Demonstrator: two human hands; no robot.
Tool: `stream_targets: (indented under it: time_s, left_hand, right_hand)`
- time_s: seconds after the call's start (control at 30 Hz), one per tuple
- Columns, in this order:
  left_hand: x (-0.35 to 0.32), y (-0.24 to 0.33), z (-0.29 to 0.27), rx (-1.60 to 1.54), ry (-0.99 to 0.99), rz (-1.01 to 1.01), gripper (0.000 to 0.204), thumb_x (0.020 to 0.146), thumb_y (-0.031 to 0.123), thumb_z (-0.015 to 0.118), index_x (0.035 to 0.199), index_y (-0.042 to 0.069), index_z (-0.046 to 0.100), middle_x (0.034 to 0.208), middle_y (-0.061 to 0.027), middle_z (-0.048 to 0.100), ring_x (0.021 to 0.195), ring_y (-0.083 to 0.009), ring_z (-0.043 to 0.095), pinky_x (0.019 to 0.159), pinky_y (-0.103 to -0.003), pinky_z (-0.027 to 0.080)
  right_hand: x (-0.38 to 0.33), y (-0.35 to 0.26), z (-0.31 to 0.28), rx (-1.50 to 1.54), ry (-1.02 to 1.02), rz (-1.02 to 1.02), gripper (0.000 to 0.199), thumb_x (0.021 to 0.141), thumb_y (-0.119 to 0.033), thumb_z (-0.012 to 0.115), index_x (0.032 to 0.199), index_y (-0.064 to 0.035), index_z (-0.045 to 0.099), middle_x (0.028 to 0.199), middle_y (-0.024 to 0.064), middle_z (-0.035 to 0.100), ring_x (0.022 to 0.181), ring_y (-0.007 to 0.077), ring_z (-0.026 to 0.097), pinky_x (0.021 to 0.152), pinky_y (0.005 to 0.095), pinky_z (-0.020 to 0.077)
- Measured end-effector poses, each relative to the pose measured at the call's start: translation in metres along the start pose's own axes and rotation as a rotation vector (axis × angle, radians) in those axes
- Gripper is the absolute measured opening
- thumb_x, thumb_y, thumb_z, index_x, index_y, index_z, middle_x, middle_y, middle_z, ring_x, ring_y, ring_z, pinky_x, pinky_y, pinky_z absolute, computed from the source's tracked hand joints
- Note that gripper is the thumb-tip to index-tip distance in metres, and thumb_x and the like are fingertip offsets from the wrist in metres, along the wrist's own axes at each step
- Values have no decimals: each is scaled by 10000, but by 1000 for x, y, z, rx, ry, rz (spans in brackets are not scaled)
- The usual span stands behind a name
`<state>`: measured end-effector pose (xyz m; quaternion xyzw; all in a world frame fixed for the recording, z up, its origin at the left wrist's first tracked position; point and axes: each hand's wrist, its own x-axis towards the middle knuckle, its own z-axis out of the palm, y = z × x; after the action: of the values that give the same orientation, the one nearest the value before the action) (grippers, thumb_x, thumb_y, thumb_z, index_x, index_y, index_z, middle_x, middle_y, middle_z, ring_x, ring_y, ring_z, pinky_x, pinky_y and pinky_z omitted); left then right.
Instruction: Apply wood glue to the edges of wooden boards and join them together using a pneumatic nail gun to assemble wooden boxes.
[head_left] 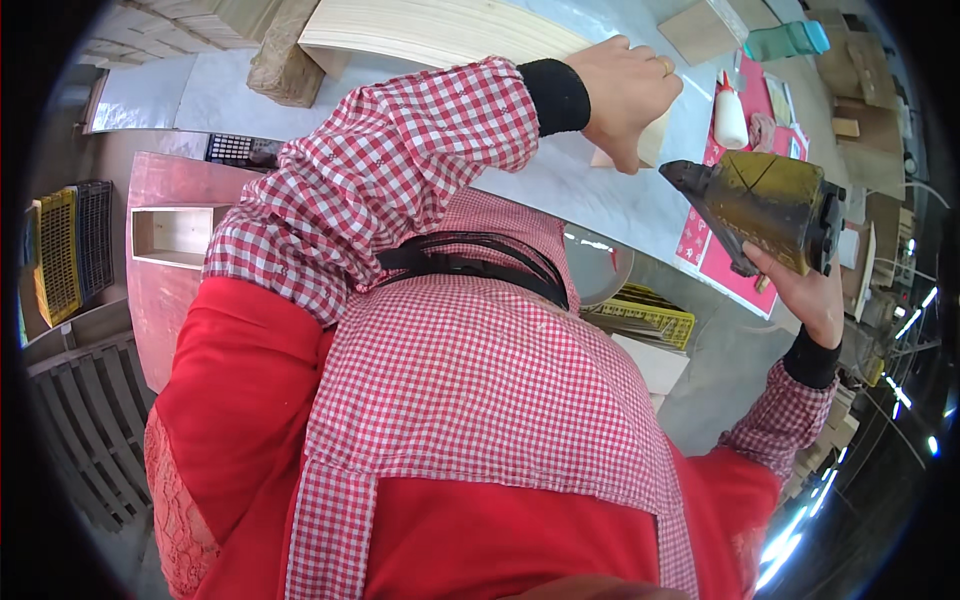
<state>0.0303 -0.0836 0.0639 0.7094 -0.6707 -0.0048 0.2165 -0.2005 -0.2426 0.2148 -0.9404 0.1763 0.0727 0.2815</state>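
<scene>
My right hand [805, 300] is closed around the handle of a nail gun [770, 205] with a worn dark-yellow body and black parts. Its dark nose [685, 177] points left, toward my other hand, and is raised over the table. My left hand [630, 100] is closed, back of the hand up, with the fingertips out of sight. Under its thumb side lies a small pale wood piece [652, 142], which it seems to grip. Just to the left, a long pale wooden board [440, 30] runs along the tabletop, near that hand.
On the grey table [550, 190] stand a white glue bottle [730, 120] with a red tip and a teal bottle [785, 40]. A pink printed sheet [735, 275] lies at the right edge. A wood block [285, 60] supports the left. Below are a yellow crate [650, 315] and a wooden box [175, 237].
</scene>
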Motion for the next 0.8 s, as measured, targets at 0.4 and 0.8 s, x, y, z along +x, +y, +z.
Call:
stream_targets:
  time_s: [0.4, 0.8]
  left_hand:
    - [2, 2, -2, 17, -33, -31, 713, 613, 428, 848, 1113, -3, 577, 1109, -155, 602, 1089, -290, 581, 898, -411, 448]
    - [-14, 7, -3, 108, 56, -112, 763, 617, 602, 797, 1036, -10, 619, 1049, -149, 647, 1055, -265, 586, 901, -406, 412]
  right_hand:
    - [17, -16, 5, 76, -67, 136, 430, 826, -91, 821, 1172, 40, 602, 1016, 88, 727, 832, 139, 695, 687, 287, 567]
    - [22, 1, -1, -39, -37, -70, 429, 845, -47, 793, 1223, 47, 613, 1137, 112, 717, 1002, 168, 676, 863, 307, 545]
